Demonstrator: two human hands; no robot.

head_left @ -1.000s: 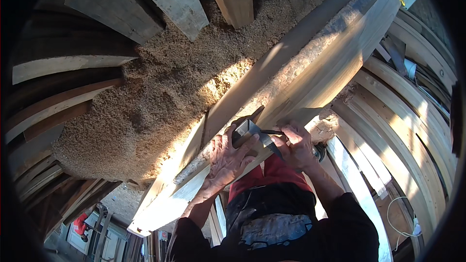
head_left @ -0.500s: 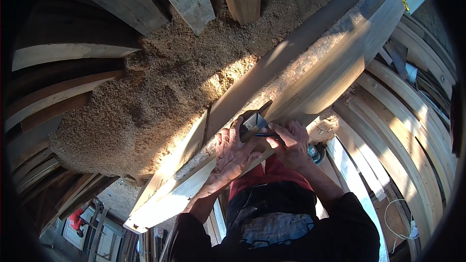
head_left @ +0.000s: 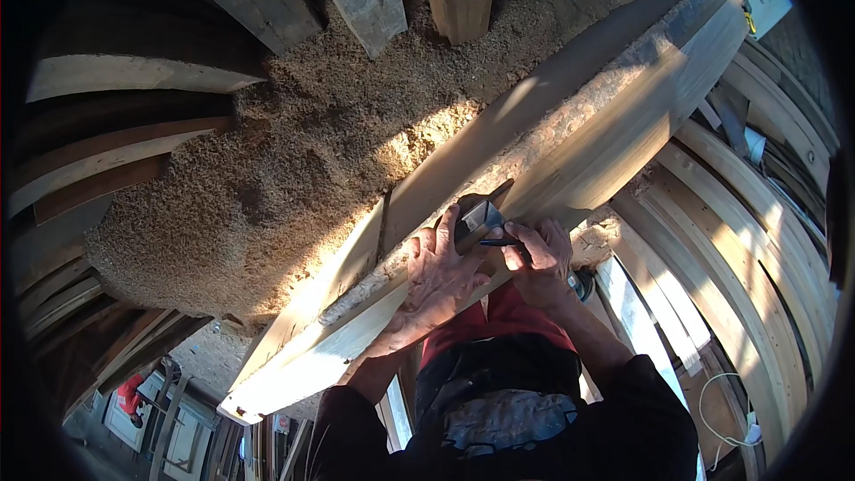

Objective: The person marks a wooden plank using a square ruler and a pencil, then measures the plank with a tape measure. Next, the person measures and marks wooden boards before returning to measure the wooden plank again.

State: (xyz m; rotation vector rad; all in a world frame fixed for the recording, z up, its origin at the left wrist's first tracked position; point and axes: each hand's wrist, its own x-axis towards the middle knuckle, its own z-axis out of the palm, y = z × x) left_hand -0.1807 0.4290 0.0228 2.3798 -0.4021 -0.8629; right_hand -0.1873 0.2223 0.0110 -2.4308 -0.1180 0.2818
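Observation:
A long timber beam [head_left: 583,147] with a strip of rough bark along it lies diagonally in front of me. My left hand [head_left: 441,272] rests on it, its fingertips holding a grey metal tool with a flat, shiny face [head_left: 482,215] against the wood. A dark, narrow end of that tool points up and right; its exact kind is unclear. Close on the right, my right hand [head_left: 539,258] pinches a thin dark pencil-like marker [head_left: 499,242], whose tip lies at the lower edge of the metal tool. The fingers partly cover both items.
Heaped sawdust [head_left: 267,205] covers the ground beyond the beam. Boards [head_left: 365,0] stick out at the far side, and stacked planks [head_left: 712,240] run along the right. A pale cable [head_left: 708,401] loops at lower right. Another person in red [head_left: 130,396] is distant at lower left.
The whole view has shifted slightly. Both hands, with the metal tool and marker, appear a little further right; they keep nearly the same place on the beam.

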